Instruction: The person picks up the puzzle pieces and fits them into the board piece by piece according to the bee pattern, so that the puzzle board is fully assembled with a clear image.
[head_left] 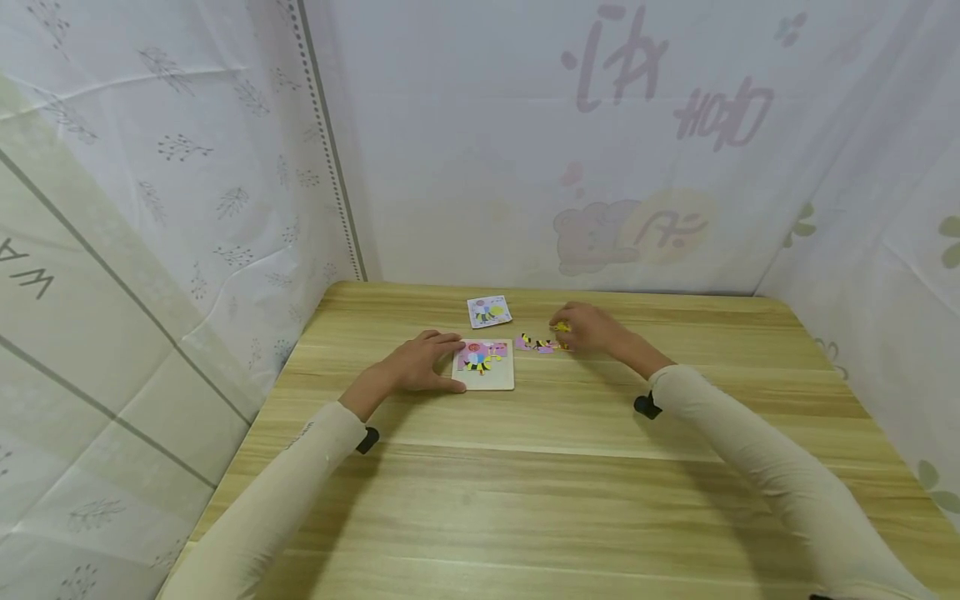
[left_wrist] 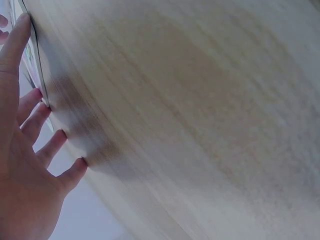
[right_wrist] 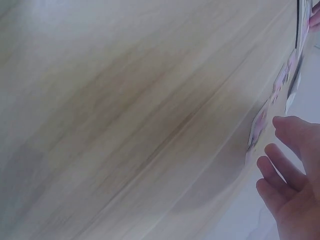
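Observation:
A square wooden puzzle board lies on the table, with a pink, yellow and black bee picture partly filled in. My left hand rests at its left side, fingers spread, the thumb along the near edge and fingertips at the upper left corner. My right hand is over the loose puzzle pieces to the right of the board. A yellow piece shows by its fingertips. In the right wrist view the thumb stands apart from the curved fingers, and nothing shows held between them.
A small picture card with a bee lies behind the board. The wood-grain table runs back to a patterned cloth wall. More cloth hangs at the left and right sides.

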